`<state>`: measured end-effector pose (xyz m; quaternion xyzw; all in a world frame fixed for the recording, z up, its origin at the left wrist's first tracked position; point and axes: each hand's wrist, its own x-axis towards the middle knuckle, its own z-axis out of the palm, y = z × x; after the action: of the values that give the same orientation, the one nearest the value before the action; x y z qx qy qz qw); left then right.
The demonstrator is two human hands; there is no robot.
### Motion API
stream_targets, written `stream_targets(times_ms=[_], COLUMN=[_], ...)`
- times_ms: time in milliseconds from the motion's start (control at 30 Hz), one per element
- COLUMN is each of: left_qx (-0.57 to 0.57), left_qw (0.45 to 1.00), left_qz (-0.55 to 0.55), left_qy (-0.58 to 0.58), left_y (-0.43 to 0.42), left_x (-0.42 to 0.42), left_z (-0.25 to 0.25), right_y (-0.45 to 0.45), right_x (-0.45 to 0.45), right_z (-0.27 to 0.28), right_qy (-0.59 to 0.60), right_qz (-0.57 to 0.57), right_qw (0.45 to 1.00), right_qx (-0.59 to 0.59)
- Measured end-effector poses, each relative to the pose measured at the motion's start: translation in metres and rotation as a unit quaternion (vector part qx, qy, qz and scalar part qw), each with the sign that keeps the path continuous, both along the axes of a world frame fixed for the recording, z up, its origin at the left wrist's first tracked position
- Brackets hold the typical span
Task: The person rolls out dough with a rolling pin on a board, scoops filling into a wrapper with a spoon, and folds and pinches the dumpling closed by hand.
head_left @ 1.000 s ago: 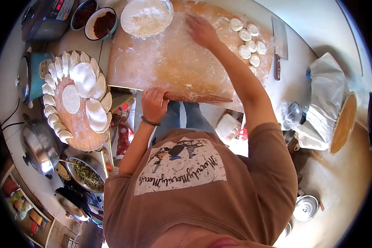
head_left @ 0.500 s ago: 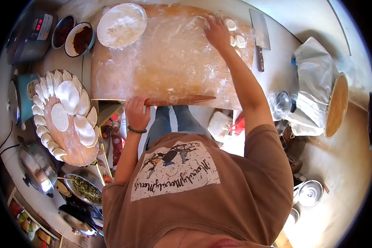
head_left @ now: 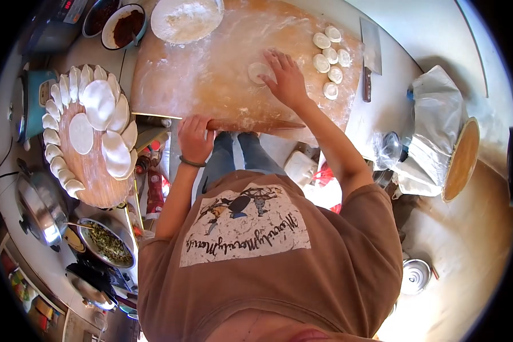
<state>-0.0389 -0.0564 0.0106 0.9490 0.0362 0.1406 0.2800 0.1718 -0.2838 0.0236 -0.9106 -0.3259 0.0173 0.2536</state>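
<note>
Over the floured wooden board point(head_left: 222, 80), my right hand point(head_left: 285, 78) is open, its fingers apart at the edge of a flat dough disc point(head_left: 260, 72). My left hand point(head_left: 195, 138) is wrapped round one end of a wooden rolling pin point(head_left: 256, 125), which lies along the board's near edge. Several small dough pieces point(head_left: 321, 63) sit on the right part of the board. A plate of flour point(head_left: 187, 20) stands at the board's back left. To the left, a round wooden tray point(head_left: 94, 179) carries dumplings point(head_left: 52, 136) and rolled wrappers point(head_left: 100, 105).
A cleaver point(head_left: 371, 48) lies right of the board. Further right is a plastic-covered round board point(head_left: 460, 159). Bowls of red sauce point(head_left: 127, 28) stand at the back left. A lidded pot point(head_left: 40, 208) and a bowl of green filling point(head_left: 109, 245) are at the lower left.
My right hand has moved from the small dough pieces back toward the middle of the board, where a dough disc now lies beside it. My left hand stays on the rolling pin.
</note>
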Motion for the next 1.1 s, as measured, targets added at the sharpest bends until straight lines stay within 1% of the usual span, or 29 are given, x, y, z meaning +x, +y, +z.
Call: stream_targets(times_ms=[67,100,133,200,300,367,400,500,600,700,800,867,900,1000,1100], left_qx=[0.000,0.001,0.002,0.002,-0.006,-0.009,-0.010,-0.009,-0.007,0.000,0.003,0.009,0.008,0.007,0.005], left_qw=[1.000,1.000,1.000,1.000,1.000,1.000,1.000,1.000,0.999,0.999,1.000,1.000,1.000,1.000,1.000], left_qz=[0.003,0.002,0.002,-0.001,-0.006,-0.012,-0.014,-0.018,-0.033,-0.035,-0.028,-0.025,-0.024,-0.021,-0.022], left_qy=[-0.008,-0.009,-0.008,-0.006,-0.002,-0.007,-0.004,0.001,0.001,0.004,0.004,0.004,0.001,-0.004,-0.001], left_y=[0.000,0.000,-0.001,-0.001,-0.005,-0.004,-0.003,-0.002,-0.007,-0.005,-0.004,-0.002,-0.002,-0.003,-0.003], left_x=[0.001,0.001,0.000,-0.001,-0.005,-0.004,-0.004,-0.005,-0.006,-0.003,-0.003,-0.004,-0.005,-0.004,-0.004], left_z=[-0.002,-0.002,-0.001,0.001,0.002,0.003,0.003,0.003,0.003,0.004,0.000,-0.002,-0.003,-0.005,-0.004], right_y=[-0.006,-0.003,-0.001,0.005,0.007,-0.013,-0.023,-0.038,-0.010,0.002,-0.013,-0.028,-0.029,-0.018,-0.004], right_x=[-0.006,-0.009,-0.009,-0.005,-0.001,-0.015,-0.024,-0.044,-0.040,-0.027,-0.005,0.007,0.006,0.000,-0.008], right_z=[-0.020,-0.017,-0.014,0.000,0.017,0.002,-0.004,-0.002,-0.004,-0.008,-0.005,-0.023,-0.020,-0.010,-0.005], right_qy=[-0.044,-0.067,0.008,0.157,0.158,0.036,-0.026,-0.034,-0.049,-0.068,-0.107,-0.003,0.053,-0.104,-0.075], right_qz=[0.033,0.051,0.043,0.024,0.048,0.167,0.226,0.229,0.243,0.294,0.221,0.089,0.021,-0.051,-0.053], right_qw=[0.998,0.996,0.998,0.986,0.983,0.985,0.974,0.972,0.967,0.951,0.964,0.996,0.998,0.991,0.995], right_qx=[-0.025,-0.038,-0.044,-0.054,-0.084,-0.032,-0.005,-0.048,-0.064,-0.072,-0.100,-0.022,0.016,-0.070,-0.037])
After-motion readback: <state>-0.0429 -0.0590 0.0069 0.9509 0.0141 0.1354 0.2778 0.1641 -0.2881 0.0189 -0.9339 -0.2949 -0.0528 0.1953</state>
